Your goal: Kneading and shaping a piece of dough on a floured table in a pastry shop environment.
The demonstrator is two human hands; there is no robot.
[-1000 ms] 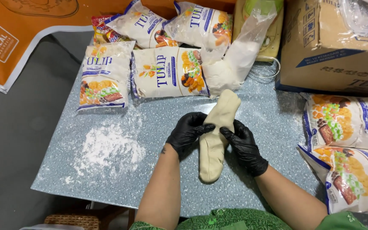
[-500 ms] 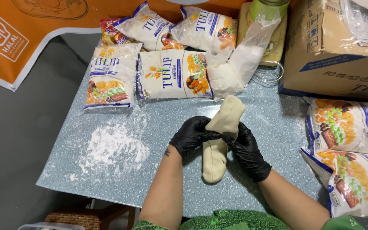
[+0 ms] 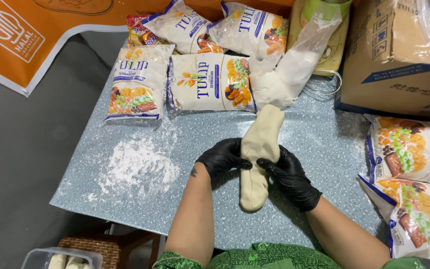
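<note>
A long pale roll of dough [image 3: 258, 154] lies on the speckled blue-grey table [image 3: 324, 144], running away from me. Both my hands wear black gloves. My left hand [image 3: 223, 158] grips the roll's middle from the left side. My right hand [image 3: 289, 175] clasps it from the right, fingers curled over the dough. The far end of the roll points at an open clear bag of white flour [image 3: 287, 69]. The near end rests on the table between my forearms.
A patch of loose flour [image 3: 135, 167] lies left of my hands. Several sealed flour bags [image 3: 210, 82] lie at the back, more at the right edge [image 3: 409, 149]. A cardboard box [image 3: 399, 55] stands back right. A wicker stool [image 3: 100, 246] and clear tub [image 3: 60, 259] sit below left.
The dough roll has shifted slightly and my hands have closed tighter around its middle; the roll looks a little narrower where it is squeezed.
</note>
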